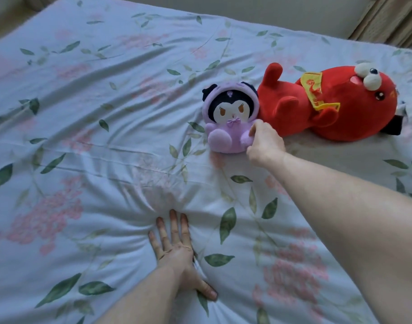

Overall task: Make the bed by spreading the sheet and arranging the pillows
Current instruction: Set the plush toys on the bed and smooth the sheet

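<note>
a bed [294, 10] fills almost the whole view, with a plain pale edge running along its far side and a strip of ribbed curtain or fabric [387, 17] at the far right corner. over the bed lies the sheet [88, 118], pale blue with pink flower clusters and green leaves, spread wide but creased, with long folds running across the middle and a fan of wrinkles gathered around the near centre. the left hand [177, 258] presses flat on the sheet there, palm down, fingers straight and spread, thumb out to the right, gripping nothing; the cloth puckers away from it on all sides. the right hand [264, 143] reaches farther and to the right, its fingers curled and pinched on the near right foot of a small purple plush doll [228, 118], which sits upright on the sheet facing the camera, with a dark hood, a white face and a little bow. touching the doll's right side is a larger red plush toy [329, 104], lying on its back with its head to the right, a yellow scarf across its chest and round white eyes; a small dark object shows at its far right end, too hidden to name. the sheet lies under both hands and both toys, reaching to the left and near edges of the view. a plainer, beige patch of the bedding [340, 155] shows just right of the right hand, below the red toy.
</note>
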`<move>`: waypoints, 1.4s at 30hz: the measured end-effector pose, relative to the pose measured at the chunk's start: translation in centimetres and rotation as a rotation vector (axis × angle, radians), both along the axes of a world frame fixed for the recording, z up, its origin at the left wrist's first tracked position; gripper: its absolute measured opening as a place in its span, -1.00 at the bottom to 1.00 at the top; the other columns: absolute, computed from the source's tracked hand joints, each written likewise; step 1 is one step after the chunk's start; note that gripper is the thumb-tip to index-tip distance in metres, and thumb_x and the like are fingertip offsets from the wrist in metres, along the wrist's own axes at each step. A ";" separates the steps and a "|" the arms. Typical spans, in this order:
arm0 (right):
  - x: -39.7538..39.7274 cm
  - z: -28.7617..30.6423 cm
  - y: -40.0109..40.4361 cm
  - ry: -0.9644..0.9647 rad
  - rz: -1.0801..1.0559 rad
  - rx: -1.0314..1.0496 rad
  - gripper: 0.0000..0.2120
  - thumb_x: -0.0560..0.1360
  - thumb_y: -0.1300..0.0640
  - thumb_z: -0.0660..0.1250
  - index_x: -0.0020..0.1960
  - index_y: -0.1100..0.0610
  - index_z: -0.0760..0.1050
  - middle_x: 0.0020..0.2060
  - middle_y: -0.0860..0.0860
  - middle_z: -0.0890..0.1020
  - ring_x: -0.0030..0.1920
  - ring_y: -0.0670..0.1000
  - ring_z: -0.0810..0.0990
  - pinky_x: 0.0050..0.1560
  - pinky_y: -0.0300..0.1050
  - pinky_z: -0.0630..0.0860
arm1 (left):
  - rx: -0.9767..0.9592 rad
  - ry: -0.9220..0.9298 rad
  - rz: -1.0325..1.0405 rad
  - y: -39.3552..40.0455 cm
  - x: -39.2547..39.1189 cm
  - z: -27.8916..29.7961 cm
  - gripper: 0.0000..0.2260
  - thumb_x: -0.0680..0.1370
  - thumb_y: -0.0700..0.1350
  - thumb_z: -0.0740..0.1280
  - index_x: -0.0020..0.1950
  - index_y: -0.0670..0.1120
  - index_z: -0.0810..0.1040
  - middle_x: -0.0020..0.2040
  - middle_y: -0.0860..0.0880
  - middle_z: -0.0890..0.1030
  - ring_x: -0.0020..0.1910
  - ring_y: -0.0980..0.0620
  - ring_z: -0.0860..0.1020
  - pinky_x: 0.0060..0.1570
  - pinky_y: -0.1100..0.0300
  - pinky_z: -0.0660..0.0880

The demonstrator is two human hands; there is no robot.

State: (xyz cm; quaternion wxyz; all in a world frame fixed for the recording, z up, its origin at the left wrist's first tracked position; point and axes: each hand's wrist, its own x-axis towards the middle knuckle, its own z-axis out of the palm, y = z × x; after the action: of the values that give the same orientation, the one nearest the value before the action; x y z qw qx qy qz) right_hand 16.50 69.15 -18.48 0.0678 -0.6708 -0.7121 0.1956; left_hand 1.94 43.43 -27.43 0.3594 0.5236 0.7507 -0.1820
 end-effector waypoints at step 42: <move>30.3 8.5 -62.5 0.399 -0.338 -0.086 -0.73 0.24 0.08 0.37 -0.21 -0.06 0.28 -0.10 -0.12 0.45 -0.10 -0.08 0.48 -0.05 -0.05 0.51 | 0.041 -0.719 0.178 -23.0 23.1 10.7 -0.52 0.46 0.31 0.40 0.24 0.05 0.58 0.22 0.07 0.60 0.12 0.04 0.59 0.09 0.09 0.52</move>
State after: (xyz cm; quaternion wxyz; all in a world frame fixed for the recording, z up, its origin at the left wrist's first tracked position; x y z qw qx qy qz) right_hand 46.83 6.62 -10.03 0.2097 -0.7307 -0.5535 0.3401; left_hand 25.08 20.39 -16.74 0.6040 0.4940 0.6225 0.0607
